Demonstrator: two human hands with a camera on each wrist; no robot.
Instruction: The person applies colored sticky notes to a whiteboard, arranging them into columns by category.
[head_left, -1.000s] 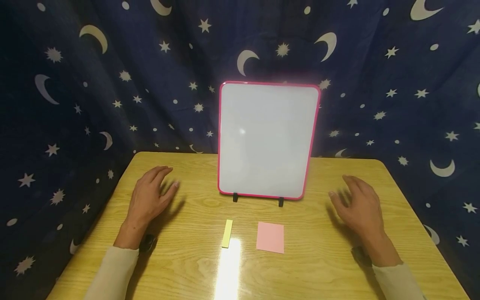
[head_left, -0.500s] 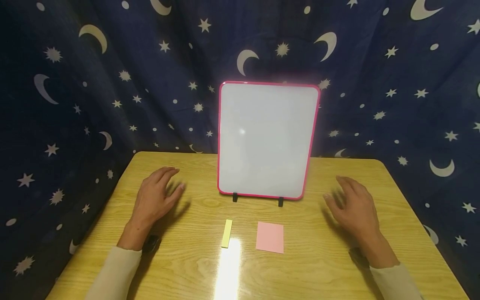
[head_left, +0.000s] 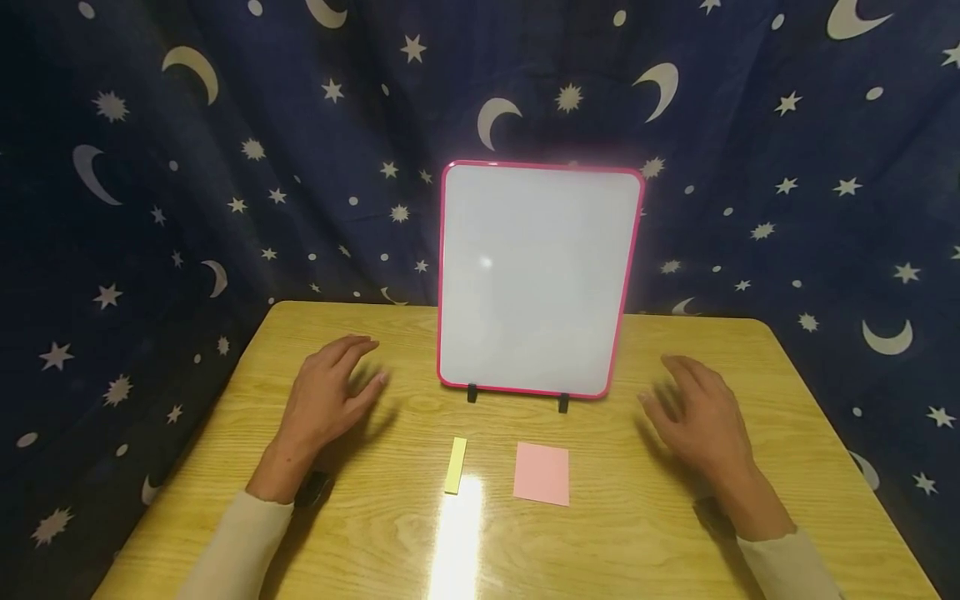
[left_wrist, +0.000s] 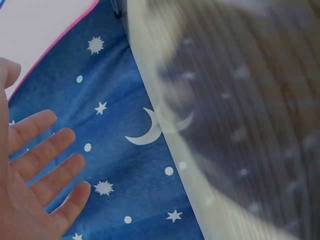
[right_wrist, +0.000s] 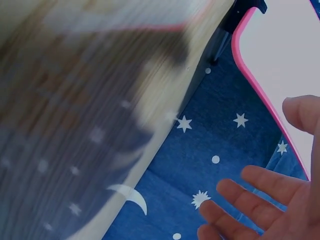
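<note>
My left hand [head_left: 326, 400] hovers over the left part of the table, fingers loosely bent and holding nothing. On the other side my right hand [head_left: 701, 421] hangs over the wood in a similar relaxed pose, also without anything in it. Between them lie a narrow yellow sticky note strip [head_left: 455, 466] and a square pink sticky note [head_left: 542, 474], neither touched by a hand. Behind the notes a whiteboard [head_left: 536, 283] with a pink frame stands upright on black feet. Both wrist views show spread fingers with bare palms, the left hand [left_wrist: 42, 175] and the right hand [right_wrist: 265, 205].
The wooden table [head_left: 375, 533] reaches back to a dark blue curtain [head_left: 337, 167] patterned with moons and stars. A bright light reflection lies on the tabletop just below the yellow strip.
Both hands have drifted slowly inward toward the middle, the left one rightward and the right one slightly leftward. The notes and whiteboard keep their places.
</note>
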